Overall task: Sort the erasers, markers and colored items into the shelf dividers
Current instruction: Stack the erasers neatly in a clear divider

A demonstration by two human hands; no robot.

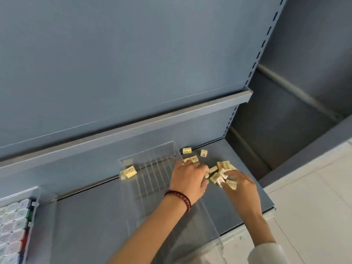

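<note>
Shelf access: open from the front.
Clear divider (152, 164) stands between eraser pile (222, 168) and bare shelf (91, 216); upper shelf lip (171, 119) runs overhead.

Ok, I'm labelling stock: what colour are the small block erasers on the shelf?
The small block erasers are pale yellow with dark print; head view.

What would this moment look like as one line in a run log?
step: gathering erasers | left hand: on erasers beside clear divider | right hand: among them, grip blurred | shelf: erasers scattered
</note>
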